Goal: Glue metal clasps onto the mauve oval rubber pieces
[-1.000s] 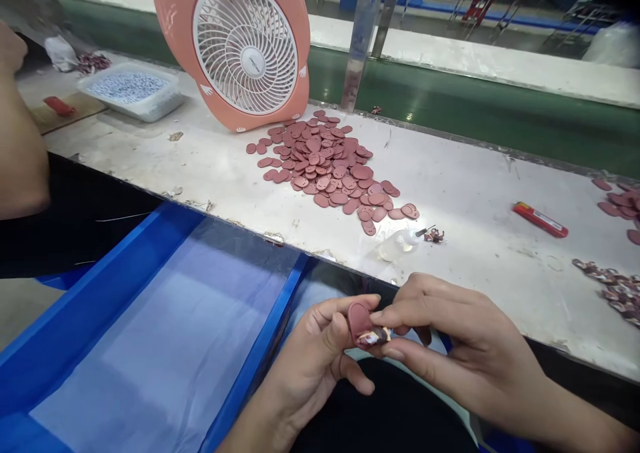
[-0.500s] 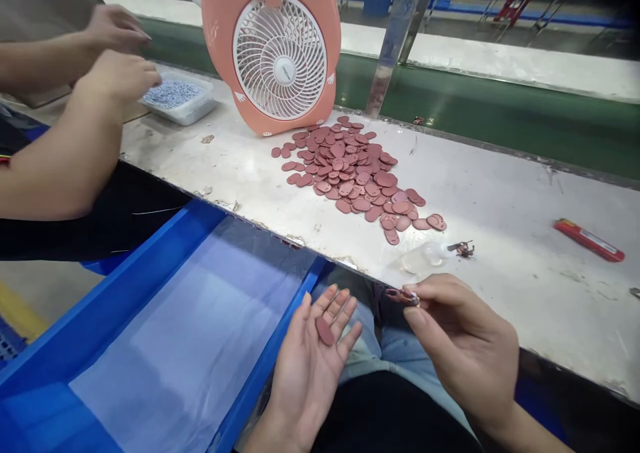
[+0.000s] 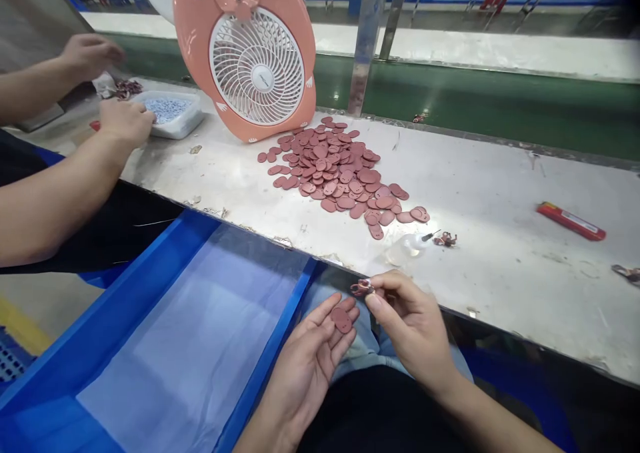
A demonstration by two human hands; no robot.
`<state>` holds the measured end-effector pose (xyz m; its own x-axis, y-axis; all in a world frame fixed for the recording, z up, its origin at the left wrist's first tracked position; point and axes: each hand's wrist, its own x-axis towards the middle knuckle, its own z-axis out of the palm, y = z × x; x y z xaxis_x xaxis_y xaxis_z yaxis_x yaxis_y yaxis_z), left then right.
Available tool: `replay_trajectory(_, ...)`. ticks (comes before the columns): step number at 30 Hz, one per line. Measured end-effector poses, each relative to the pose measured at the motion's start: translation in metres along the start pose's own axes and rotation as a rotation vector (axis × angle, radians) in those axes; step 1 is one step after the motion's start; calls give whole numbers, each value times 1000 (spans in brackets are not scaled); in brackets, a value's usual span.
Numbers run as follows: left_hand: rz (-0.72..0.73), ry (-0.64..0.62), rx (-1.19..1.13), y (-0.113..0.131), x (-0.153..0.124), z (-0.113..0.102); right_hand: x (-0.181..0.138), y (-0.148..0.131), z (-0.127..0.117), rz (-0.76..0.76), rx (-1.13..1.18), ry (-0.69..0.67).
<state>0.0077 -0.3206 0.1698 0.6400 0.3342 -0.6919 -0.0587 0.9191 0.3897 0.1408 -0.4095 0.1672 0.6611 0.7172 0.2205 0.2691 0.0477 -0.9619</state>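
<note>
My left hand [image 3: 313, 356] is palm up above my lap, with a flat reddish-brown oval piece [image 3: 342, 320] held at its fingers. Small dark holes show near one end of this piece. Between thumb and forefinger, my right hand [image 3: 413, 323] pinches a small dark-red looped piece [image 3: 362, 287], its exact kind too small to make out. It is just above and to the right of the oval piece, apart from it. On the bench beyond lies a heap of similar oval pieces [image 3: 330, 166]. A clear squeeze bottle with a thin dark tip [image 3: 406, 247] lies near the bench edge.
An orange animal-shaped fan [image 3: 295, 99] stands behind the heap. A red-wrapped packet [image 3: 571, 221] and small dark-red bits [image 3: 445, 239] lie rightward. A lined blue bin [image 3: 55, 366] is at left. A co-worker's hands [image 3: 125, 121] are by a white tub [image 3: 183, 130] of blue-white bits.
My right hand has moved left with the looped piece, closer to my left hand. The oval piece has shifted from my palm to my fingers, its holes now showing. The view has swung slightly right.
</note>
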Motion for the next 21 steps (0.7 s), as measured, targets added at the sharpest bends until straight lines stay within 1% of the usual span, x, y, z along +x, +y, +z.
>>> replay_trajectory(2,19,-105,72,0,-8,11,3,2,6,-15,5,8)
replay_trajectory(4,59,-165,137,-2,-13,21,6,2,11,-48,-10,28)
replay_trajectory(8,117,-177,251,-5,-18,31,5,3,14,-132,-54,73)
replay_trajectory(10,128,-188,314,-5,-18,30,2,4,14,-161,-58,81)
replay_trajectory(16,100,-313,536,3,-10,14,-8,0,13,-207,-1,90)
replay_trajectory(18,91,-336,572,6,-8,10,-9,-2,14,-192,35,81)
replay_trajectory(21,58,-345,507,7,-6,7,-9,-5,14,-108,117,78)
